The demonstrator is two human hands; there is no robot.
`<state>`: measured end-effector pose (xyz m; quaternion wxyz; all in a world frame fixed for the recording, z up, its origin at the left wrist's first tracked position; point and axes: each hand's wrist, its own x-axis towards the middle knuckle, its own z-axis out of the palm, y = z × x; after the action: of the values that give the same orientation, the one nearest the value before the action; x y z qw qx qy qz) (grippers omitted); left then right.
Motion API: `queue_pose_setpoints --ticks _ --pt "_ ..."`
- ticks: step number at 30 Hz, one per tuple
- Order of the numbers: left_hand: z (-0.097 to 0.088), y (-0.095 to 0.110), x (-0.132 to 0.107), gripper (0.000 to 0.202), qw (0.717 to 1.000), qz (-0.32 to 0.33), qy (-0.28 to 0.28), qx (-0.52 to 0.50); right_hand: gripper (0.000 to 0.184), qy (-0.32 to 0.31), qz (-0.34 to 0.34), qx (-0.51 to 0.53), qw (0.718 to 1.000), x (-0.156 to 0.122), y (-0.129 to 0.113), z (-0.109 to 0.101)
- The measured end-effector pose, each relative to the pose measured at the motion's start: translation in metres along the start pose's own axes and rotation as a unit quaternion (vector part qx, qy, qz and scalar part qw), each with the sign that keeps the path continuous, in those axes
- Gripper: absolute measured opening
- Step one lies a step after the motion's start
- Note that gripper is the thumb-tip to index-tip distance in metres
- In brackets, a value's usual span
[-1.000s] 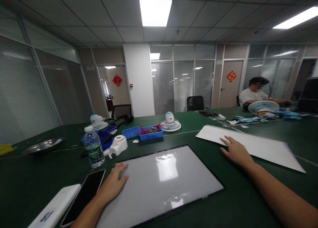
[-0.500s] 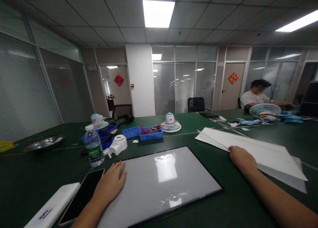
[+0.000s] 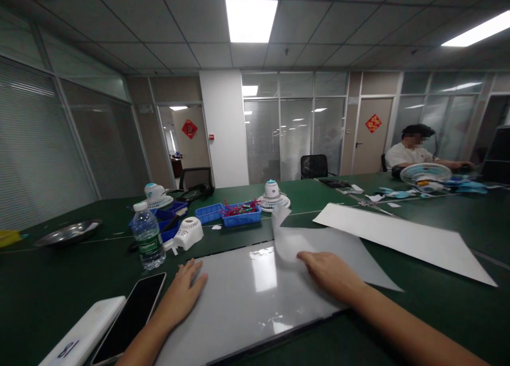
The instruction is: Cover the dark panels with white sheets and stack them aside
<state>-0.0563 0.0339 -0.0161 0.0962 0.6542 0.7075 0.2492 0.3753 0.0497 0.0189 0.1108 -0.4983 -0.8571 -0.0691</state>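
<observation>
A glossy grey display panel lies flat on the green table in front of me. My left hand rests open on its near left corner, fingers spread flat. My right hand is closed on the edge of a thin translucent sheet, which hangs partly over the panel's right side with its far corner curling up. A stack of white sheets lies on the table to the right, beyond my right arm.
A black phone and a white box marked 18 lie by my left arm. Behind them stand a water bottle, blue trays, small white fans and a metal dish. Another person sits far right.
My right hand took one sheet off the white stack and drew it left over the panel. My left hand stayed on the panel's corner.
</observation>
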Motion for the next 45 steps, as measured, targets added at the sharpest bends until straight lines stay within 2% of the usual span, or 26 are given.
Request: queue_pose_setpoints --ticks 4,6,9,12,16,19,21,22,24,26,30,33,35,39,45 --pt "-0.005 0.0 0.003 0.069 0.983 -0.019 0.034 -0.178 0.047 -0.013 -0.186 0.045 0.981 -0.014 -0.058 -0.005" --pt "-0.006 -0.001 0.004 0.067 0.971 -0.024 0.043 -0.234 0.044 -0.003 -0.229 0.07 0.971 -0.021 -0.076 -0.006" --pt "-0.007 -0.004 0.006 0.068 0.966 -0.02 0.039 -0.253 0.037 -0.003 -0.247 0.094 0.964 -0.026 -0.092 -0.008" --pt "-0.005 -0.006 0.007 0.073 0.974 -0.005 0.026 -0.223 0.037 -0.026 -0.27 0.11 0.956 -0.025 -0.098 -0.012" --pt "-0.004 -0.002 0.003 0.072 0.99 0.017 0.021 -0.137 0.041 -0.067 -0.277 0.148 0.947 -0.025 -0.102 -0.02" --pt "-0.004 0.001 0.001 0.067 0.993 0.021 0.024 -0.111 0.043 -0.07 -0.277 0.204 0.936 -0.025 -0.096 -0.019" --pt "-0.005 0.002 0.001 0.064 0.993 0.025 0.023 -0.11 0.042 -0.037 -0.243 0.23 0.942 -0.019 -0.079 -0.013" --pt "-0.005 0.002 0.001 0.063 0.993 0.027 0.02 -0.11 0.04 -0.009 -0.199 0.221 0.955 -0.015 -0.065 -0.009" --pt "-0.004 0.0 0.002 0.062 0.993 0.033 0.013 -0.112 0.041 0.054 -0.067 0.164 0.983 -0.005 -0.023 -0.001" --pt "-0.002 -0.002 0.003 0.064 0.993 0.039 0.006 -0.115 0.046 0.091 0.043 0.108 0.989 0.0 0.03 0.004" --pt "0.001 -0.007 0.003 0.068 0.991 0.047 0.002 -0.128 0.051 0.112 0.224 0.02 0.968 -0.014 0.135 0.011" --pt "0.003 -0.008 0.003 0.068 0.99 0.052 0.008 -0.129 0.057 0.093 0.355 -0.025 0.93 -0.03 0.179 0.02" --pt "0.003 -0.007 0.005 0.067 0.991 0.058 0.01 -0.123 0.055 0.074 0.391 -0.041 0.916 -0.035 0.19 0.029" --pt "0.004 -0.002 0.009 0.061 0.992 0.07 0.017 -0.101 0.047 0.064 0.384 -0.074 0.918 -0.033 0.188 0.04" --pt "0.0 0.003 0.008 0.062 0.99 0.077 0.03 -0.11 0.04 0.067 0.332 -0.093 0.936 -0.03 0.172 0.029"
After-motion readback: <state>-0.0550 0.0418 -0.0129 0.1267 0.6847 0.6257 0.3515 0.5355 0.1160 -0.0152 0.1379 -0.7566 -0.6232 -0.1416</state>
